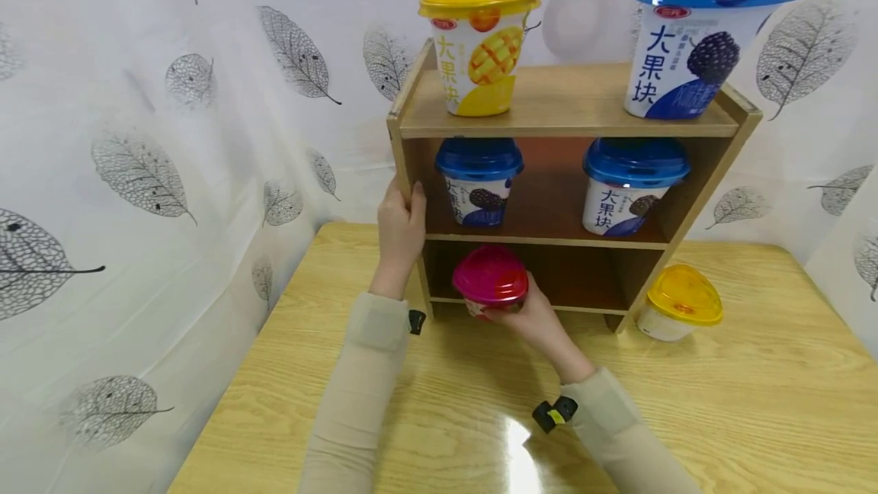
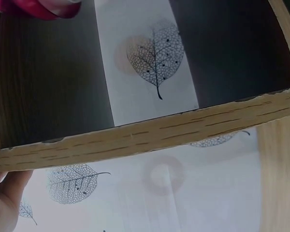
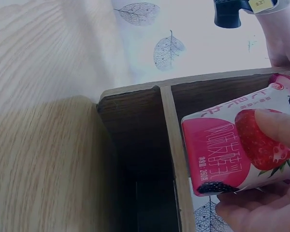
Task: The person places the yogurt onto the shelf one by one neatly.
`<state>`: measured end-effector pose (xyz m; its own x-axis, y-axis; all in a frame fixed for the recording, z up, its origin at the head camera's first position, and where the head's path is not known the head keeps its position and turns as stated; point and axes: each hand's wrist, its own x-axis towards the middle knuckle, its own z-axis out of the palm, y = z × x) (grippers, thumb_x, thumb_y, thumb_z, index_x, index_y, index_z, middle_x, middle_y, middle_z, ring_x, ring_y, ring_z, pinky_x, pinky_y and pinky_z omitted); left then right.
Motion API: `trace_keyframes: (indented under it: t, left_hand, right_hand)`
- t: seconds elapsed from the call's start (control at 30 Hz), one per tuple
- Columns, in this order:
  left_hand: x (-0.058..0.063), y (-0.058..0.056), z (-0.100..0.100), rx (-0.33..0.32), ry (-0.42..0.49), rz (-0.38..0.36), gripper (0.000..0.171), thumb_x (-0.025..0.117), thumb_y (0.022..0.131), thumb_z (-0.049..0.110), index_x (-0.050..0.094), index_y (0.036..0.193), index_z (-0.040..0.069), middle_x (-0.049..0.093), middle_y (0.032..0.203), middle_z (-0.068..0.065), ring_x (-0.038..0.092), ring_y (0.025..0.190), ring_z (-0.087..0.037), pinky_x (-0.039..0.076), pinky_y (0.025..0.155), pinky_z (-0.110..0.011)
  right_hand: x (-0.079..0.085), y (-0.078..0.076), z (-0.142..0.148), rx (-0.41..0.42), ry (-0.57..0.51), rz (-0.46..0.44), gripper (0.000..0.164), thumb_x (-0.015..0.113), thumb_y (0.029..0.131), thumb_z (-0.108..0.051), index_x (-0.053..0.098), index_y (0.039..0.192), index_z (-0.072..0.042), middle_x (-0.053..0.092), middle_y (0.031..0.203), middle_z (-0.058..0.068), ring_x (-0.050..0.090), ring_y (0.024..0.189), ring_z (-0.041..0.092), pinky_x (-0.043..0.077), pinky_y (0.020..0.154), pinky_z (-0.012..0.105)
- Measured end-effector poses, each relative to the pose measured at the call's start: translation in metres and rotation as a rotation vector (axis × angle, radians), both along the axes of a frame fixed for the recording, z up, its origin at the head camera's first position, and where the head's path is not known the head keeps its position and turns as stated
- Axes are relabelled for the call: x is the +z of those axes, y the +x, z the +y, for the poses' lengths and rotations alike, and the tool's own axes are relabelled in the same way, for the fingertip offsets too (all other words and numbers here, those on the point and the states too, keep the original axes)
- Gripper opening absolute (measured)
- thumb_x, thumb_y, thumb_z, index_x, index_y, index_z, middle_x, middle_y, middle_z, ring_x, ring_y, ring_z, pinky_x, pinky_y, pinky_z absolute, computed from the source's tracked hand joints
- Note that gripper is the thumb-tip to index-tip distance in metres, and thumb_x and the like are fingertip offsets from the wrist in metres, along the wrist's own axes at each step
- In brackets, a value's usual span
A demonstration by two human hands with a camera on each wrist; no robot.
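At the centre of the head view stands a small wooden shelf unit (image 1: 569, 124) on the pale wooden counter (image 1: 754, 418), backed by a white curtain printed with grey leaves (image 1: 137, 166). Low in the middle of the frame, the right hand (image 1: 531, 322) grips a pink-lidded strawberry cup (image 1: 490, 277) from below and holds it at the mouth of the lowest compartment, towards its left side; the right wrist view shows the cup (image 3: 237, 145) lying tilted against the palm, with a fingertip over the printed strawberry and the dark wood of the shelf just behind it. To the left of centre, the left hand (image 1: 401, 231) is wrapped round the front edge of the shelf's left side panel at the height of the middle compartment, fingers curled on the wood; the left wrist view shows only a sliver of that hand (image 2: 5, 203) at the lower left beside a board edge. In the middle compartment sit two blue-lidded cups, one left (image 1: 479, 180) and one right (image 1: 634, 185). On the top board stand a yellow-lidded mango cup (image 1: 479, 36) at upper centre and a large blue-lidded cup (image 1: 709, 29) at upper right. A second yellow-lidded cup (image 1: 679, 303) rests on the counter just beside the shelf's right foot.
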<state>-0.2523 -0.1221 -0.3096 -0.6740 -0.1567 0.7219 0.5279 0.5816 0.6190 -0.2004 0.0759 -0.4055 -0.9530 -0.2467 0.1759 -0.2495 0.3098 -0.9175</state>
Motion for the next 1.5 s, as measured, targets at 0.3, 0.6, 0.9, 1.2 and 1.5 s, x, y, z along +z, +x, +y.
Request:
trace_keyframes:
  t: [0.3, 0.6, 0.9, 1.2, 1.5]
  left_hand:
    - [-0.001, -0.001, -0.001, -0.009, 0.007, 0.003, 0.031, 0.041, 0.091, 0.014, 0.049, 0.109, -0.010, 0.058, 0.098, -0.022, 0.057, 0.087, -0.028, 0.047, 0.073, -0.038]
    - [-0.001, -0.001, 0.000, -0.014, 0.013, -0.006, 0.031, 0.041, 0.091, 0.014, 0.049, 0.110, -0.009, 0.058, 0.099, -0.021, 0.057, 0.087, -0.027, 0.048, 0.072, -0.038]
    - [-0.001, -0.001, 0.000, -0.016, 0.012, -0.014, 0.033, 0.040, 0.091, 0.015, 0.048, 0.112, -0.009, 0.057, 0.100, -0.021, 0.057, 0.088, -0.027, 0.047, 0.073, -0.038]
    - [-0.003, -0.001, 0.001, -0.016, -0.001, -0.016, 0.032, 0.040, 0.091, 0.014, 0.047, 0.112, -0.009, 0.057, 0.101, -0.022, 0.057, 0.088, -0.028, 0.048, 0.073, -0.037]
    - [-0.001, -0.001, 0.001, -0.011, 0.004, 0.005, 0.030, 0.041, 0.091, 0.012, 0.048, 0.110, -0.010, 0.058, 0.099, -0.022, 0.057, 0.086, -0.029, 0.048, 0.072, -0.038]
  right_hand:
    - [-0.002, -0.008, -0.004, -0.001, -0.007, -0.042, 0.075, 0.072, 0.072, -0.010, 0.025, 0.128, 0.005, 0.043, 0.120, 0.023, 0.043, 0.111, 0.035, 0.038, 0.088, 0.046]
    - [0.001, -0.018, -0.007, 0.002, -0.001, -0.031, 0.075, 0.070, 0.075, -0.012, 0.021, 0.129, 0.008, 0.038, 0.123, 0.026, 0.037, 0.115, 0.037, 0.029, 0.095, 0.049]
    - [-0.001, -0.026, -0.012, -0.034, 0.018, -0.032, 0.071, 0.068, 0.076, -0.012, 0.024, 0.130, 0.005, 0.042, 0.121, 0.024, 0.039, 0.114, 0.035, 0.029, 0.095, 0.048]
    - [-0.006, -0.024, -0.011, -0.066, -0.031, -0.036, 0.072, 0.067, 0.078, -0.015, 0.022, 0.132, 0.003, 0.040, 0.124, 0.022, 0.038, 0.114, 0.034, 0.032, 0.093, 0.046]
    - [-0.015, 0.005, -0.008, -0.172, -0.209, 0.070, 0.048, 0.063, 0.079, -0.001, 0.037, 0.120, 0.006, 0.044, 0.114, 0.022, 0.044, 0.103, 0.033, 0.038, 0.086, 0.044]
